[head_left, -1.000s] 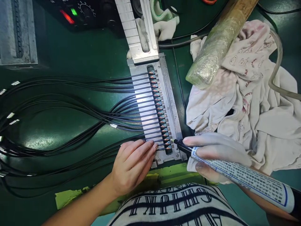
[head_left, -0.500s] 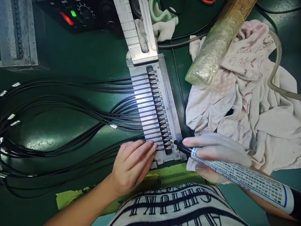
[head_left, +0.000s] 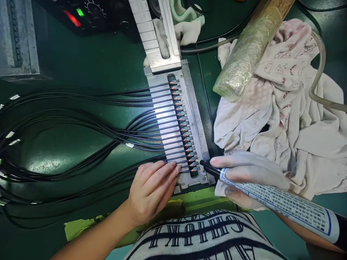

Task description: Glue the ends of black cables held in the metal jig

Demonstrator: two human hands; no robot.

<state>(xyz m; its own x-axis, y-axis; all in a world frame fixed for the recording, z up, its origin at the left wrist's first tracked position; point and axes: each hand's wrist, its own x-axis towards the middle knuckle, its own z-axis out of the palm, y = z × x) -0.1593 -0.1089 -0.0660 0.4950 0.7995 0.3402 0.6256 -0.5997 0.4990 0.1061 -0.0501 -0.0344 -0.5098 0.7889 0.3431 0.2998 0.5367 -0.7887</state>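
Note:
My bare left hand (head_left: 153,189) rests at the lower end of a metal fixture (head_left: 170,135), its fingers together and closed over the lowest black cables. My right hand (head_left: 252,169), in a thin whitish glove, is closed around a thick pen (head_left: 282,202) with a black nose and a white label of blue-lined print. The pen's pale tip is by the lowest cable ends, at the fixture's right rail; contact cannot be made out. Several black cables (head_left: 143,135) lie across the fixture, their stripped coloured wires (head_left: 185,134) in a row over its slot.
A hinged metal cover (head_left: 151,43) stands raised at the fixture's far end. Rumpled white cloth (head_left: 292,126) lies at right, with a plastic-wrapped roll (head_left: 241,68) on it. A black control box (head_left: 89,16) with lit switches and a metal block (head_left: 24,43) stand at the far left.
The view has shifted slightly, so background things sit a little more to the left and higher. Both hands and the pen stay nearly in place against the fixture.

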